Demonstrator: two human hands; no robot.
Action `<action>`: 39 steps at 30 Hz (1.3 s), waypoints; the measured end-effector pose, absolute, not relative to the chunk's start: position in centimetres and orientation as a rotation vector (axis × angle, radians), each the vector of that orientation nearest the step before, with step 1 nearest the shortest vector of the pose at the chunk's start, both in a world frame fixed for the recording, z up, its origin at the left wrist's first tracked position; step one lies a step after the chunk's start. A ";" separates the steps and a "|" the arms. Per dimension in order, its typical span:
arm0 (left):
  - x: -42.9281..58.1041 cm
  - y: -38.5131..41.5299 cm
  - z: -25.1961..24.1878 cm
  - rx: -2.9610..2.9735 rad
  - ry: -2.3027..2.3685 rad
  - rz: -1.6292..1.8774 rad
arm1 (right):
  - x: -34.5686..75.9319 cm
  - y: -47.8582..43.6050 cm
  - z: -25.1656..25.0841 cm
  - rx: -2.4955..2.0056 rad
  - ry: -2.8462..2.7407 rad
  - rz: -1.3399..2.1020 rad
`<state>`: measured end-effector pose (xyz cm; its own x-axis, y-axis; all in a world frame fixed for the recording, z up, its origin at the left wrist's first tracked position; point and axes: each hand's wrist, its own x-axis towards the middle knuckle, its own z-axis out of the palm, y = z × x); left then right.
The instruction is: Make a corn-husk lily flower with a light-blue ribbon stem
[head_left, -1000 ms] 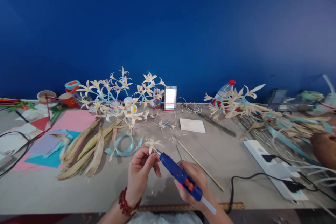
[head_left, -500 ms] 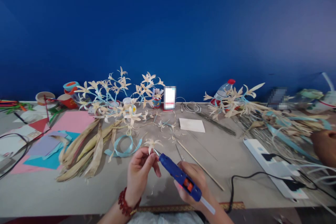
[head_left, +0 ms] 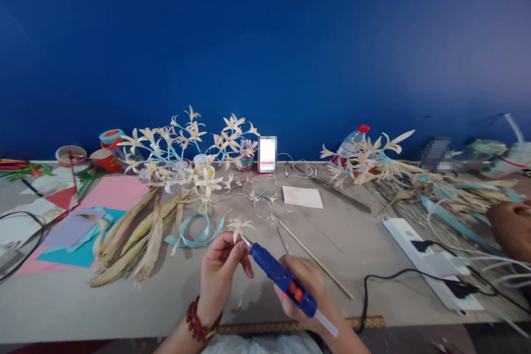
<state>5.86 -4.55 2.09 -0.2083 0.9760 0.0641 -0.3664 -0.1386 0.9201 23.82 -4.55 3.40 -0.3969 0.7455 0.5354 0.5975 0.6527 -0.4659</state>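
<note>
Between the thumb and fingers of my left hand (head_left: 223,266) is a small cream flower (head_left: 240,227) with thin pointed petals, facing up. A red bead bracelet circles that wrist. My right hand (head_left: 305,285) is wrapped round a blue hot glue gun (head_left: 280,276), a clear glue stick (head_left: 326,323) poking from its back end. The gun's metal nozzle points up and left, right at the underside of the flower; whether it touches I cannot tell. A red glow shows near my right fingers. Just beyond them lie a thin wooden stick (head_left: 317,260) and a narrow pointed tool (head_left: 284,240).
Branches of finished cream flowers (head_left: 182,144) stand behind on the left, with dried corn husks (head_left: 133,238), blue ribbon (head_left: 194,232) and coloured paper (head_left: 116,193). At right are a white power strip (head_left: 431,265), black cord (head_left: 367,287) and another person's hand (head_left: 508,227).
The glue gun and flower stay almost in place, the view shifting slightly. At the right edge, the other person's hand has changed its pose a little.
</note>
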 end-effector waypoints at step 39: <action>-3.1 -3.9 1.0 0.908 1.232 1.471 | 36.3 6.4 -1.7 -1.937 -2.336 0.071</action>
